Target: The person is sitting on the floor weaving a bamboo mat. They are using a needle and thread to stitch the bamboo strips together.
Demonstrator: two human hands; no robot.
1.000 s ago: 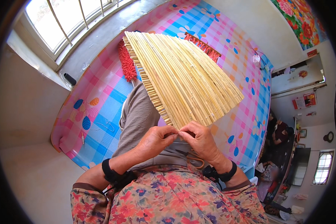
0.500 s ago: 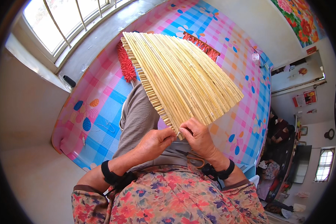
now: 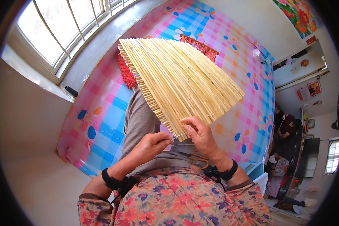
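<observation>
A fan-shaped mat of pale straw-coloured stalks [image 3: 180,83] lies across my lap, its narrow near corner between my hands. My left hand [image 3: 154,145] is closed, with thumb and forefinger pinching a thin white string [image 3: 179,135] just left of that corner. The string runs across the stalk ends toward my right hand [image 3: 200,136]. That hand is closed at the mat's near edge, thumb and fingertips on the end stalks; its other fingers are curled out of sight. Scissors with orange-brown handles [image 3: 199,162] lie in my lap below it.
A pink and blue checked sheet [image 3: 109,101] spreads around me. Behind the mat are a red shaggy duster [image 3: 126,71] and a red laced frame [image 3: 199,46]. A black cylinder [image 3: 71,91] lies by the barred window. Other people [image 3: 288,126] show at far right.
My hands have moved slightly apart; the left drew back from the mat's corner, and white string now shows between them. The right fingers shifted up onto the stalks.
</observation>
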